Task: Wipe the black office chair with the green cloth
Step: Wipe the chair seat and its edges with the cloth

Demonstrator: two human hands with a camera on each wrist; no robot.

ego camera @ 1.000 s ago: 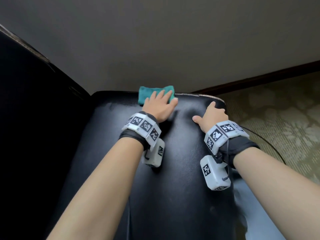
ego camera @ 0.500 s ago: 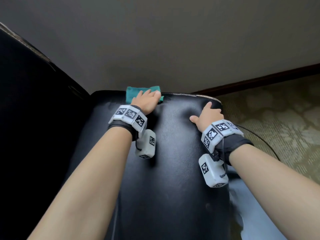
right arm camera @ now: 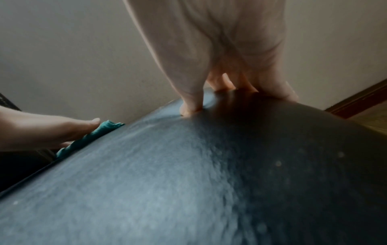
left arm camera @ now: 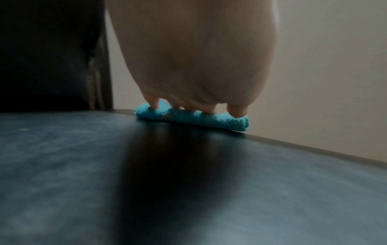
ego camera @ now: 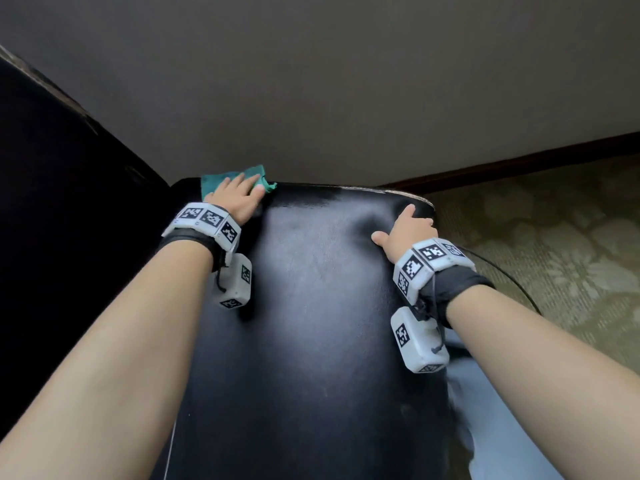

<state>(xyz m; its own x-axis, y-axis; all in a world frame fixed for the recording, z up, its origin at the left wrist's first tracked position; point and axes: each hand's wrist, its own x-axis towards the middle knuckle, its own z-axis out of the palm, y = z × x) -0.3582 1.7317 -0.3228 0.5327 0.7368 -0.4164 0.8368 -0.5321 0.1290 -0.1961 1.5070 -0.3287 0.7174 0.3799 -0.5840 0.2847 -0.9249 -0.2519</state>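
Note:
The black office chair [ego camera: 311, 306] fills the middle of the head view, its leather back running up to a top edge near the wall. The green cloth [ego camera: 215, 180] lies on the top left corner of that edge. My left hand [ego camera: 239, 197] presses it down with straight fingers. The left wrist view shows the fingertips on the cloth [left arm camera: 201, 119] over the chair [left arm camera: 188, 182]. My right hand [ego camera: 407, 230] grips the top right corner, thumb on the leather, fingers curled over the edge. In the right wrist view, my right hand [right arm camera: 220, 58] holds the chair [right arm camera: 188, 182], with the cloth [right arm camera: 92, 136] at left.
A plain beige wall [ego camera: 311, 81] stands close behind the chair. A dark piece of furniture [ego camera: 52, 202] borders the left side. To the right are a dark wooden baseboard [ego camera: 519, 164], patterned carpet [ego camera: 554, 237] and a thin black cable [ego camera: 502, 271].
My left hand has slid the cloth leftward along the chair's top edge, from near the middle to the left corner. The right hand has kept its grip on the right corner.

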